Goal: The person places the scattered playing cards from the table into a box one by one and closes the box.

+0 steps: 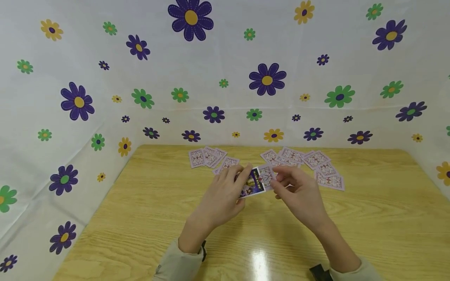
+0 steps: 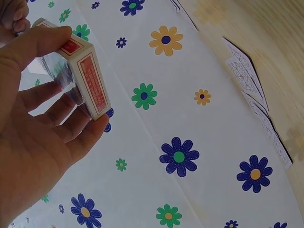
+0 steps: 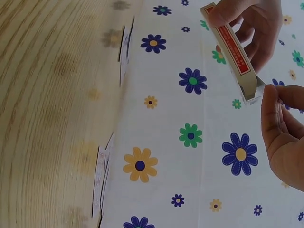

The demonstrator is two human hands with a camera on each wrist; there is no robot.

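Observation:
My left hand [image 1: 222, 197] grips a small playing card box [image 1: 251, 188] above the middle of the table. The box has a dark printed face, and red label panels show on its narrow sides [image 2: 92, 83]. From its right end sticks out a playing card [image 1: 266, 177] with a red and white patterned back. My right hand [image 1: 299, 195] pinches that card's outer edge between thumb and finger. In the right wrist view, the fingertips [image 3: 270, 95] sit just beyond the box's end. How much of the card lies inside the box is hidden.
Several cards [image 1: 197, 158] lie face down at the table's back left, partly overlapping. Another spread of several cards [image 1: 316, 159] lies at the back right. The wooden table [image 1: 140, 218] meets a flower-printed white cloth [image 1: 228, 58] at the back and sides.

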